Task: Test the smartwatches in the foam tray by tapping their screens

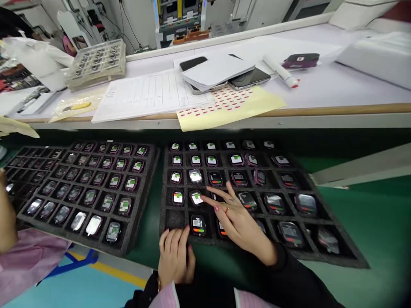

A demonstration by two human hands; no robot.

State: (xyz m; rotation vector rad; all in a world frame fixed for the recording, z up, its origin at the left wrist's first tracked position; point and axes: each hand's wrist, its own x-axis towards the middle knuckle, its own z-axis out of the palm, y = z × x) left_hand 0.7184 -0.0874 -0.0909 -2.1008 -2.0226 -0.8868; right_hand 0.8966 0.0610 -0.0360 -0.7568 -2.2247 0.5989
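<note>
Several smartwatch bodies with lit screens sit in the compartments of a dark grey foam tray (163, 201) in front of me. Over its middle reaches my right hand (239, 220), fingers spread, with a fingertip at the screen of one smartwatch (196, 197). Below that watch, another smartwatch (198, 225) shows white keys and a green and orange bar. My left hand (175, 254) rests at the tray's near edge, fingers stretched over the rim beside a compartment without a watch. It holds nothing. Part of the tray is hidden beneath my right hand.
A second foam tray (135, 214) of smartwatches lies to the left, with another person's arm (7, 214) beyond it. Above runs a white shelf (321, 92) holding papers (144, 94), phones (250, 78), a marker (281, 72) and a yellow sticker sheet (231, 107). A metal brace (362, 164) slants at the right.
</note>
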